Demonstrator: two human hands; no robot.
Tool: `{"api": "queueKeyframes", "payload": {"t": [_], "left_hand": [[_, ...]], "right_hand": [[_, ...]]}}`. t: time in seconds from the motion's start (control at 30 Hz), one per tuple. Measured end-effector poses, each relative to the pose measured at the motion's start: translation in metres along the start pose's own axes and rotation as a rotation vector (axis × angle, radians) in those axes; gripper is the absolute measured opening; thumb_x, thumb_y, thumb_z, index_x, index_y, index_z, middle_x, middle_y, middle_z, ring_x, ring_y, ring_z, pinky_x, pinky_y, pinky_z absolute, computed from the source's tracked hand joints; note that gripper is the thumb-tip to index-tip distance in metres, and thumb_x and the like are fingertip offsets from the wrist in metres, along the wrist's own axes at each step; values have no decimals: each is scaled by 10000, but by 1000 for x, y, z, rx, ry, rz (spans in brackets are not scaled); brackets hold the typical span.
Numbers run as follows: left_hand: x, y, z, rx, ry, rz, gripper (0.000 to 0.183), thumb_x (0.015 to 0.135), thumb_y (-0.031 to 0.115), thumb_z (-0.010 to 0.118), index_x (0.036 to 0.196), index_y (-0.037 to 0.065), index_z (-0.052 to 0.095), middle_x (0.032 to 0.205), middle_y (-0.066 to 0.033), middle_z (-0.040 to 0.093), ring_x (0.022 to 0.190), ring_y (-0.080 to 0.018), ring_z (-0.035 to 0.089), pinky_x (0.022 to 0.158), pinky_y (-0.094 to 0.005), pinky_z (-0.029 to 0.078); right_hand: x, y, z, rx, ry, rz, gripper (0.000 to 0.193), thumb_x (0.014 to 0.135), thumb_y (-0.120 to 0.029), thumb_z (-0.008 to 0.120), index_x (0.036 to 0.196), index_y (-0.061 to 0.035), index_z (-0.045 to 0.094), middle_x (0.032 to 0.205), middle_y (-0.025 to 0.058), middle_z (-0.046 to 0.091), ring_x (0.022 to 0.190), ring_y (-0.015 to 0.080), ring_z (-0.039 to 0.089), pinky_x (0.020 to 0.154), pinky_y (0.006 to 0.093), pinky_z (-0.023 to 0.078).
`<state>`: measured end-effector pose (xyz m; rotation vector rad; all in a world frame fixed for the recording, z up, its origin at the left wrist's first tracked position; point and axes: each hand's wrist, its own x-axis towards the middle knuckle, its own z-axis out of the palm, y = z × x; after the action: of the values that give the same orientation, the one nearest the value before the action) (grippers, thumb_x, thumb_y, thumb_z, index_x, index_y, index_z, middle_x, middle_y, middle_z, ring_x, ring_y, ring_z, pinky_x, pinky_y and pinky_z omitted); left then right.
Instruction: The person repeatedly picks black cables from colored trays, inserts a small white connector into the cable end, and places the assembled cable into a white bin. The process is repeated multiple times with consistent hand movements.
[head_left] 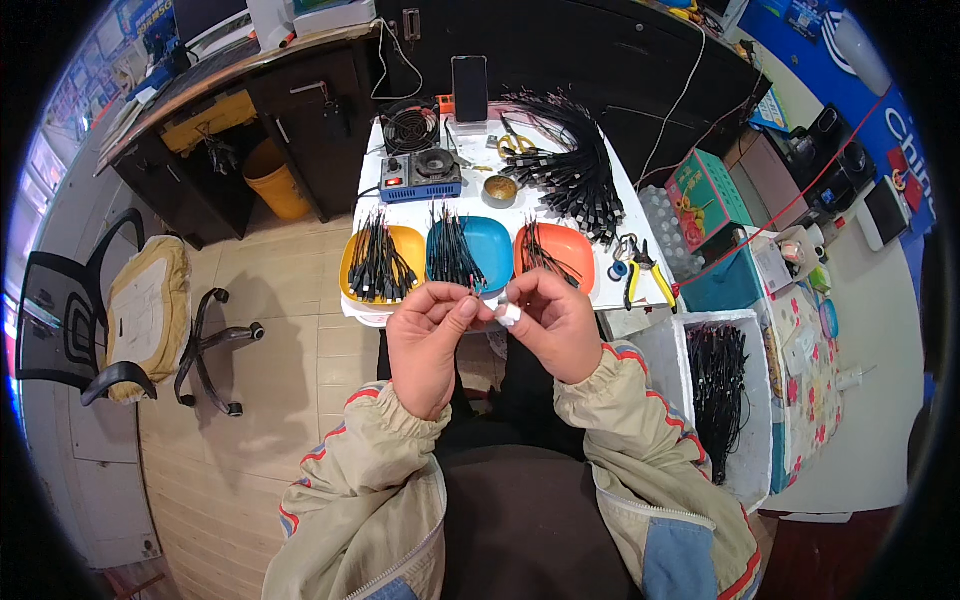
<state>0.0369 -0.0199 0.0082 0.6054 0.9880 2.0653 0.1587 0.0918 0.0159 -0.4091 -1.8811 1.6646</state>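
My left hand (pixel 428 340) and my right hand (pixel 553 322) are raised together in front of the white table (pixel 640 215), fingertips meeting. Between them they pinch a small white piece (pixel 508 314) with a thin cable end; which hand bears it more is hard to tell. Just beyond the hands stand three shallow bowls: a yellow bowl (pixel 412 246), a blue bowl (pixel 495 242) and an orange bowl (pixel 572 246), each with short black cables in it.
A big bundle of black cables (pixel 575 165), a phone on a stand (pixel 469 88), a blue soldering unit (pixel 420 178), a fan (pixel 410 125), scissors (pixel 515 143) and yellow-handled pliers (pixel 645 272) lie on the table. A white box of cables (pixel 718 385) stands right, an office chair (pixel 130 320) left.
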Motion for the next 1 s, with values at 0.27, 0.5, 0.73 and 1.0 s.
{"api": "queueKeyframes", "payload": {"t": [0.27, 0.5, 0.73, 1.0], "left_hand": [[-1, 0, -4, 159, -67, -31, 71, 889, 25, 617, 942, -17, 596, 869, -96, 681, 764, -130, 651, 638, -217, 477], [4, -5, -13, -192, -167, -289, 83, 898, 23, 599, 977, -5, 601, 869, -113, 667, 717, -128, 605, 634, -225, 470], [2, -2, -20, -311, -246, -388, 85, 908, 38, 583, 986, 16, 606, 843, -113, 652, 706, -131, 575, 652, -235, 471], [5, -2, -26, -327, -334, -545, 41, 922, 70, 572, 910, 32, 581, 821, -98, 639, 679, -134, 585, 631, -233, 482]], "right_hand": [[11, -13, 7, -238, 50, -189, 97, 855, -22, 631, 943, 16, 614, 860, 72, 627, 708, 106, 626, 612, 232, 500], [9, -4, 6, -110, 26, -228, 103, 872, -28, 617, 966, 12, 606, 867, 62, 629, 725, 114, 622, 642, 245, 504], [6, 10, 8, 585, -79, 152, 95, 902, -60, 607, 976, -6, 583, 873, 25, 617, 772, 97, 610, 714, 232, 501], [21, 3, -15, 257, -322, 177, 68, 872, -66, 628, 911, -29, 586, 869, -4, 594, 807, 64, 560, 733, 218, 454]]}}
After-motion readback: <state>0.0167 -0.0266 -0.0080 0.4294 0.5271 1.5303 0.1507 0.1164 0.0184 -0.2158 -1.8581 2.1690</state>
